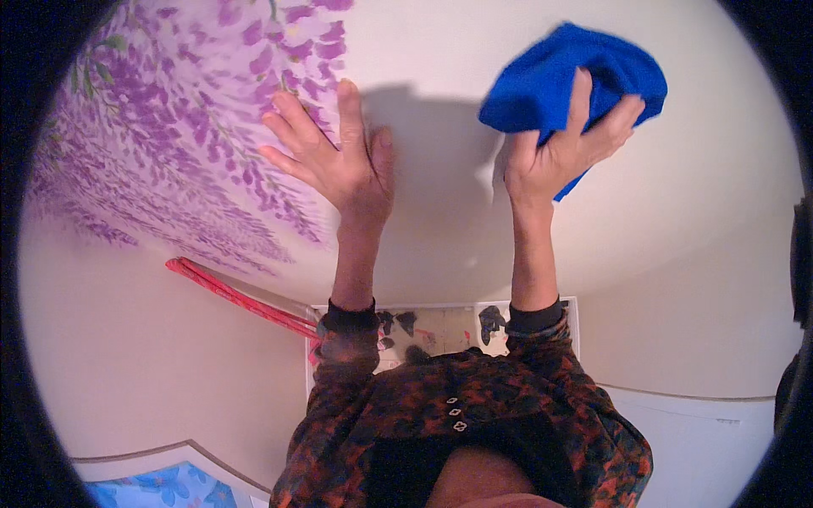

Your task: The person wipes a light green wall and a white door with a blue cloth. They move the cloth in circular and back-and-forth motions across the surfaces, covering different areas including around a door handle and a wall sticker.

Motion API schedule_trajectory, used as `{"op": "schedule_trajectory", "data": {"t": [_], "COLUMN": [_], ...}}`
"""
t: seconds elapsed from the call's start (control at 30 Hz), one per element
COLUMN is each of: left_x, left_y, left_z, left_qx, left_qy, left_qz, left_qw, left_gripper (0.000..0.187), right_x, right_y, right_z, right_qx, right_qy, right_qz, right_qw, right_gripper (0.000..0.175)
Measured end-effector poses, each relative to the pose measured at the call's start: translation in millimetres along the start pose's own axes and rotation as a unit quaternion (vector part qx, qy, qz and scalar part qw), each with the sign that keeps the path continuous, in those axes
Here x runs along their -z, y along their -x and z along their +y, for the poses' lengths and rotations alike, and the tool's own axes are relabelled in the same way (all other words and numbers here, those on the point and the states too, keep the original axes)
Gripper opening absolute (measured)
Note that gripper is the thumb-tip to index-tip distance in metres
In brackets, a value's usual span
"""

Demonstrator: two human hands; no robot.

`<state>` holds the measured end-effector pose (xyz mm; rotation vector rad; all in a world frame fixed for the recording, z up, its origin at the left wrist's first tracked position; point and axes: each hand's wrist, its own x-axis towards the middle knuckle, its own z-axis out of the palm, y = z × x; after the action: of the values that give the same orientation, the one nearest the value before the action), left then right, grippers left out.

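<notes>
My right hand (562,149) holds a bright blue cloth (530,82) against a pale, smooth wall surface (438,38). Some fingers lie over the cloth's near side, and one corner of it hangs below the palm. To the left, my left hand (346,155) is empty, its fingers spread at the border of a painted purple wisteria pattern (190,108). It appears close to the surface; whether it touches is hard to tell. Shadows of the hands and cloth fall between them.
A long red, folded strip-like object (241,301) slants along the left side. Below my arms, several dark items (406,324) lie in a white-framed area. A blue floral panel (165,486) is at lower left, a white panel (686,438) at lower right.
</notes>
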<state>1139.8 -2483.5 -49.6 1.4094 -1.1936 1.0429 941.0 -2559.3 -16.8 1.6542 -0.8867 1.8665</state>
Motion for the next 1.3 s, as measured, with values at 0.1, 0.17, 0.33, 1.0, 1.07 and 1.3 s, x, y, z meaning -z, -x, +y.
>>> {"op": "schedule_trajectory", "data": {"t": [0.1, 0.17, 0.33, 1.0, 1.07, 1.3], "left_x": [8, 14, 26, 21, 20, 33], "left_y": [1, 1, -3, -32, -32, -36], "left_z": [-3, -3, -2, -62, -64, -58], "left_qx": [0.004, 0.004, 0.003, 0.002, -0.005, -0.007], "left_qy": [0.007, 0.008, 0.067, -0.027, -0.033, 0.005], "left_qz": [-0.043, -0.070, -0.126, 0.045, 0.056, 0.046], "left_qw": [0.999, 0.998, 0.990, 0.999, 0.998, 0.999], "left_gripper": [0.065, 0.066, 0.067, 0.053, 0.053, 0.055], "right_x": [-10, -9, -33, -33, -30, -45], "right_y": [34, 49, 78, 71, 76, 24], "right_z": [-15, -40, -78, -86, -106, -144], "right_qx": [-0.052, -0.090, -0.062, 0.016, 0.009, 0.064], "right_qy": [-0.024, -0.027, -0.009, 0.004, -0.048, -0.142], "right_qz": [0.028, -0.012, -0.019, -0.067, -0.127, -0.134], "right_qw": [0.998, 0.996, 0.998, 0.998, 0.991, 0.979], "right_gripper": [0.053, 0.051, 0.045, 0.046, 0.045, 0.042]}}
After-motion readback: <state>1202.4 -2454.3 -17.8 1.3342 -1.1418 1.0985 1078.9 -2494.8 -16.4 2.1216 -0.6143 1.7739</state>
